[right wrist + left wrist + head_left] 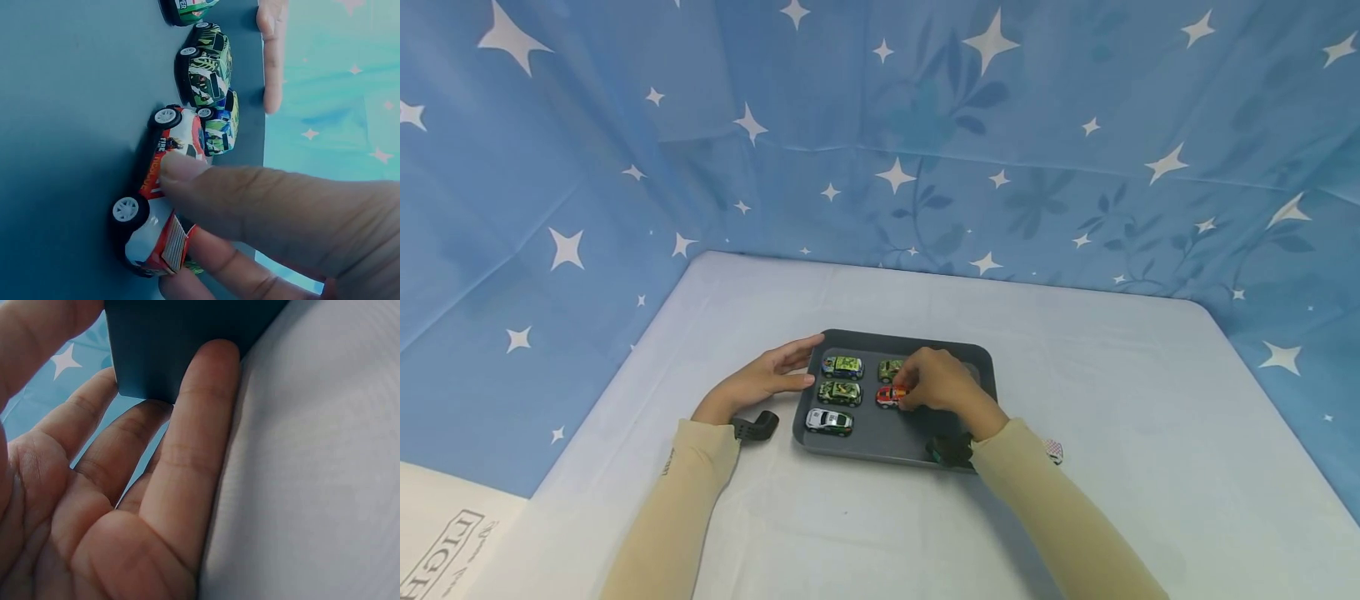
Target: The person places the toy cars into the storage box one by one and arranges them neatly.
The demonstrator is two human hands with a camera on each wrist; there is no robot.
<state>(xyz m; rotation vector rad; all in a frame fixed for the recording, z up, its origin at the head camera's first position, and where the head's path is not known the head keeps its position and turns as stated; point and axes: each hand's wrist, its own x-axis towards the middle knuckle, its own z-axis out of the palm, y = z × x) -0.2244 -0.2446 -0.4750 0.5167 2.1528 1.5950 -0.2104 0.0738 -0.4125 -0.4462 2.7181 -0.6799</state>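
Observation:
A dark grey tray [880,450] lies on the white table with several toy cars in it. My left hand [767,379] is at the tray's left side. Its fairly straight fingers [206,412] touch the outer wall. Inside the tray, my right hand [943,385] pinches a red and white toy car [181,134] between thumb and fingers. Just behind it, a green camouflage car [889,370] is partly covered by that hand. Along the left run a yellow-green car [842,367], another camouflage car [839,393] and a white car [829,422].
The white table [760,525] extends around the tray. Blue star-patterned cloth [850,108] hangs behind it. Black devices are worn at the left wrist [758,427] and right wrist [951,450]. A small pink-and-white item [1054,452] shows beside the right sleeve.

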